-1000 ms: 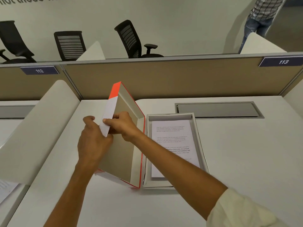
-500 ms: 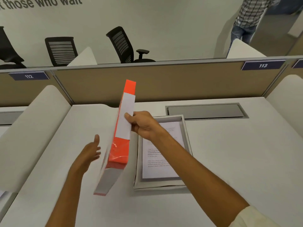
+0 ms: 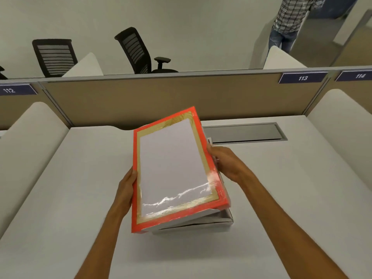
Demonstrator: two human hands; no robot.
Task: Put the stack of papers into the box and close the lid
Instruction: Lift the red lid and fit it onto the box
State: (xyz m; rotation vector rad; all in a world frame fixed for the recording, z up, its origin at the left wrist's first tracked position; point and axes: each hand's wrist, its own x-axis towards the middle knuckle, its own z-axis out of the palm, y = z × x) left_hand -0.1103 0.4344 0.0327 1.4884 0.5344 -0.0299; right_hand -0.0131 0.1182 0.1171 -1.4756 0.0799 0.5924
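We hold the lid point(image 3: 177, 170) tilted over the box point(image 3: 225, 221), its orange-and-gold face up and its near left corner hanging past the box toward 7 o'clock. Only the box's near wall and right corner show under it, so we cannot see the papers from here; we judge they are inside, since none lie on the desk point(image 3: 80, 178). That leaves the closing itself: the lid is not yet square to the box nor seated. Our left hand point(image 3: 125, 190) grasps the lid's left edge, fingers curled under it and thumb on the rim; our right hand point(image 3: 226, 164) grips the right edge at about 2 o'clock, fingers wrapped round the side. We reckon the lid wants turning clockwise a little and sliding toward 3 o'clock before its skirt can drop over the walls. Room is ample: the desk lies bare on every side, the cable hatch point(image 3: 243, 132) sits flush at 1 o'clock, and the partition point(image 3: 161, 97) stands well beyond at 12.
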